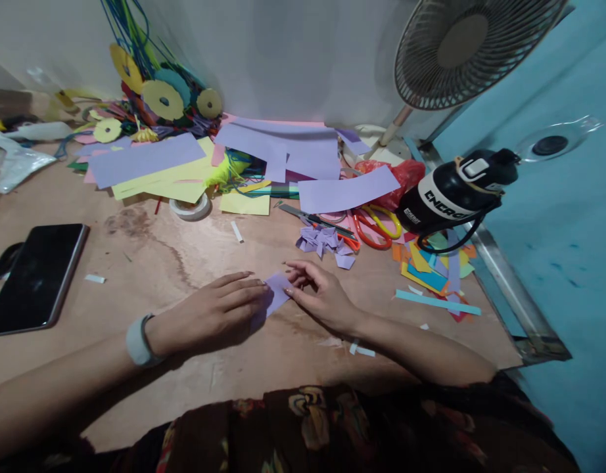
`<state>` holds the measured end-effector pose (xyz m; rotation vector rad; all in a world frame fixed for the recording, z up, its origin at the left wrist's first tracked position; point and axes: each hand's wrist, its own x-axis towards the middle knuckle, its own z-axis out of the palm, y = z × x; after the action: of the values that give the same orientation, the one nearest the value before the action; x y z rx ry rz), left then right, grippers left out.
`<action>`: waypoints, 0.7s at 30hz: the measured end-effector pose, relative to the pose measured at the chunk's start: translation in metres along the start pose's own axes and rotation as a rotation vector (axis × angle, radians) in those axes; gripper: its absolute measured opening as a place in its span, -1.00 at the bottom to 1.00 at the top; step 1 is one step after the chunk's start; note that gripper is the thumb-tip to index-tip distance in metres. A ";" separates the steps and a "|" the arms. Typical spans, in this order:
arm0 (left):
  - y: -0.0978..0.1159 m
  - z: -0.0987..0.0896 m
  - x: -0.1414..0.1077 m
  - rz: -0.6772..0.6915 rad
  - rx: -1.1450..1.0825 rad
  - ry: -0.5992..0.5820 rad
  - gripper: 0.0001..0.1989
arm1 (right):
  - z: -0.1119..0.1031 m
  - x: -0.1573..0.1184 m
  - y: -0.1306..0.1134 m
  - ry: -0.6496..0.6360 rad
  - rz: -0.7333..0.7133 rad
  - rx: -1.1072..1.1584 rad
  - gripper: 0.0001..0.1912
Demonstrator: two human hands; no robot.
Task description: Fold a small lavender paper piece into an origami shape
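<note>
A small piece of purple paper point(277, 293) lies at a slant on the wooden table between my hands. My left hand point(224, 303), with a grey band at the wrist, holds its left part down under fingers laid close together. Part of the paper is hidden beneath that hand. At the paper's right edge, my right hand point(323, 295) grips it with the thumb on top and the fingers curled. Just beyond my right hand sits a small heap of folded purple paper pieces point(319, 240), with one loose purple piece point(345, 261) beside it.
Behind the heap lie a cutter knife point(315, 219), scissors point(374, 230) and purple sheets point(283, 148). A black bottle point(451, 194) and paper scraps point(431, 266) are at right, below a fan point(461, 46). At left are a tape roll point(190, 207) and a phone point(39, 276).
</note>
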<state>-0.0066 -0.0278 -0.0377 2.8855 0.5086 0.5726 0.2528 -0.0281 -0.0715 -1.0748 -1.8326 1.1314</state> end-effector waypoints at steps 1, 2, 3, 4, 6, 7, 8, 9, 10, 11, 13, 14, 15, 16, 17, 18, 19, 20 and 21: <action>0.002 -0.001 0.000 -0.007 0.009 -0.003 -0.75 | 0.000 0.000 0.000 0.007 -0.028 -0.041 -0.65; 0.004 -0.002 0.000 -0.014 0.017 -0.008 -0.72 | -0.001 0.000 0.000 0.009 -0.057 -0.085 -0.69; 0.006 -0.002 0.000 -0.020 0.024 -0.014 -0.70 | -0.001 -0.001 0.000 0.011 -0.089 -0.128 -0.73; 0.007 -0.002 0.000 -0.027 0.033 -0.023 -0.69 | -0.002 -0.001 0.000 0.013 -0.125 -0.168 -0.76; 0.009 0.000 -0.001 -0.032 0.049 -0.027 -0.69 | -0.003 -0.002 -0.001 0.010 -0.207 -0.243 -0.79; 0.010 0.000 -0.001 -0.031 0.056 -0.025 -0.69 | -0.004 -0.002 -0.002 -0.001 -0.254 -0.283 -0.79; 0.010 0.001 0.000 -0.027 0.062 -0.022 -0.70 | -0.004 -0.003 -0.002 -0.019 -0.302 -0.327 -0.78; 0.010 0.001 0.000 -0.023 0.070 -0.019 -0.70 | -0.005 -0.004 -0.002 -0.039 -0.348 -0.375 -0.78; 0.010 0.001 0.000 -0.018 0.078 -0.013 -0.70 | -0.006 -0.004 -0.003 -0.058 -0.387 -0.420 -0.79; 0.010 0.001 0.000 -0.016 0.085 -0.009 -0.71 | -0.006 -0.005 -0.004 -0.075 -0.416 -0.456 -0.80; 0.011 0.001 0.000 -0.018 0.085 0.002 -0.72 | -0.007 -0.005 -0.005 -0.104 -0.424 -0.492 -0.81; 0.011 0.001 0.001 -0.022 0.077 0.009 -0.72 | -0.007 -0.005 -0.006 -0.120 -0.404 -0.496 -0.81; 0.012 0.000 0.001 -0.027 0.066 0.015 -0.72 | -0.007 -0.005 -0.006 -0.138 -0.377 -0.496 -0.80; 0.012 0.000 0.001 -0.032 0.055 0.021 -0.72 | -0.007 -0.005 -0.007 -0.154 -0.351 -0.497 -0.80; 0.012 0.000 0.002 -0.035 0.044 0.026 -0.72 | -0.007 -0.005 -0.007 -0.165 -0.336 -0.499 -0.79; 0.013 -0.001 0.002 -0.036 0.035 0.028 -0.71 | -0.007 -0.005 -0.007 -0.172 -0.332 -0.502 -0.79; 0.013 -0.001 0.002 -0.033 0.028 0.025 -0.71 | -0.007 -0.005 -0.007 -0.177 -0.336 -0.505 -0.78; 0.013 -0.001 0.002 -0.031 0.024 0.021 -0.71 | -0.007 -0.005 -0.006 -0.180 -0.345 -0.511 -0.78; 0.013 -0.001 0.002 -0.029 0.024 0.022 -0.71 | -0.008 -0.006 -0.006 -0.180 -0.357 -0.519 -0.78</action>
<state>-0.0012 -0.0394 -0.0333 2.8926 0.5627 0.5988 0.2601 -0.0322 -0.0644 -0.8794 -2.4243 0.5680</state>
